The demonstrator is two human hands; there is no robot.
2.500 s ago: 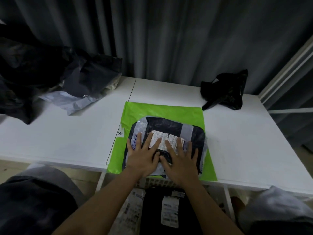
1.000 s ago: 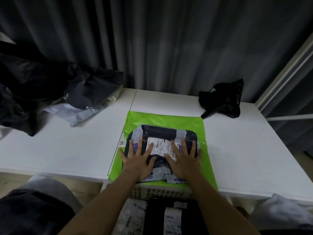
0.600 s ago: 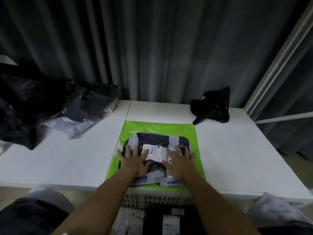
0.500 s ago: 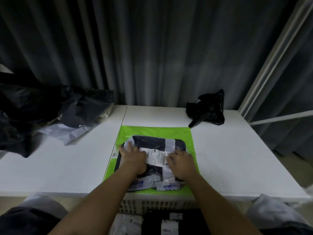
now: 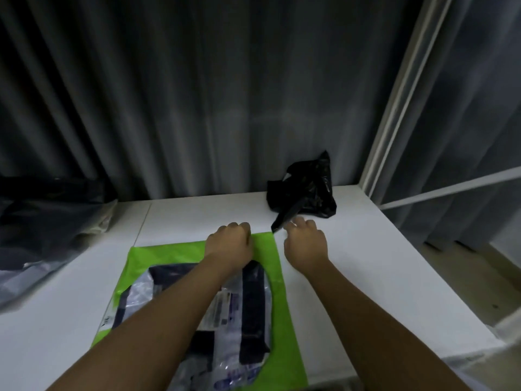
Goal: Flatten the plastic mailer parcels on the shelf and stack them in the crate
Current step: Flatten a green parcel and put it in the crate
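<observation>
- White shelf [image 5: 366,263] takes up most of my view, and every parcel in sight rests on its top.
- Dark heap of mailers [image 5: 48,221] is slumped at the far left edge of the shelf, not yet flattened by the look of it.
- Green mailer [image 5: 158,255] lies flat near the front edge with the black-and-clear taped parcel [image 5: 251,300] on top of it. Both look pressed enough to go into the crate.
- My left hand [image 5: 229,244] hovers over the far edge of the green mailer, fingers curled into a loose fist. I see nothing in it, though its underside is hidden.
- My right hand [image 5: 306,244] is over bare shelf just right of the green mailer, fingers loosely bent and holding nothing, tips close to the tail of the black bag.
- Black crumpled bag [image 5: 304,193] sits near the back right, well puffed up. I judge it to be the next parcel to fetch.
- To do that well, I would take the bag by its body and not its thin tail, drag it to open shelf, then press with flat palms from the middle outward so the air escapes.
- No crate shows in this view, so I cannot tell what is stacked in it.
</observation>
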